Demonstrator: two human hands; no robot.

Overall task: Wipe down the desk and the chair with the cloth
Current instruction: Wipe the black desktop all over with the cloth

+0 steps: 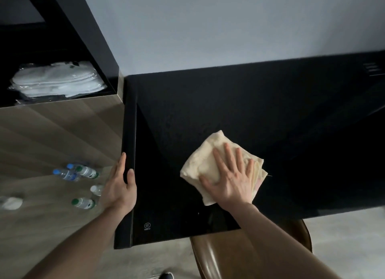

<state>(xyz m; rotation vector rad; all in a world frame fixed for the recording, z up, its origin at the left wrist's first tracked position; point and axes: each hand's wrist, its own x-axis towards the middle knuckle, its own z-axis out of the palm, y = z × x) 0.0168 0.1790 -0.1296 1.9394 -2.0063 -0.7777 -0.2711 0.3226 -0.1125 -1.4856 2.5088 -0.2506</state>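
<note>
Head view. Your right hand point(231, 178) lies flat, fingers point(229, 153) spread wide, pressing a folded cream cloth point(204, 160) onto the desk point(270, 112), a glossy black slab with square corners. The cloth looks soft and nubbly, its layered edges showing at the right. Your left hand point(120, 187) grips the desk's left edge, thumb on top, fingers wrapped outside. A chair point(210, 255) with a smooth brown curved seat sits tucked under the near edge. Clear plastic bottles point(83, 174) lie on the wood-grain floor point(41, 137) at left.

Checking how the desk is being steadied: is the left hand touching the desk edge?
Touching. The head view shows the left hand wrapped around the desk's left edge, thumb on top.
</note>
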